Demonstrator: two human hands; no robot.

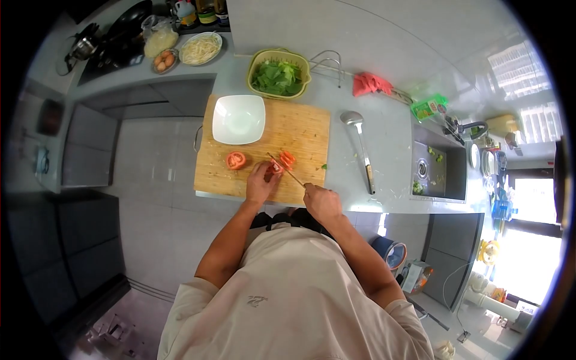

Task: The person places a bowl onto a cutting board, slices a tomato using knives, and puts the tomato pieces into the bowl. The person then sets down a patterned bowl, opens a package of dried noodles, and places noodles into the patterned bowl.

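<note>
My left hand (261, 182) presses its fingertips on a piece of tomato (275, 167) on the wooden cutting board (300, 129). In my right hand (322, 201) is the handle of a knife (291, 174), whose blade lies along the right side of that piece. Cut tomato pieces (287, 159) rest just beyond the blade. Left of my left hand sits a tomato half (236, 160), cut face up. A white square bowl (239, 120) stands on the board's far left part.
Behind the board is a green basket (279, 57) of leafy greens. A ladle (360, 150) lies on the counter to the right, before the sink (441, 174). Further left are a plate of white strips (201, 49) and a bowl of eggs (164, 60).
</note>
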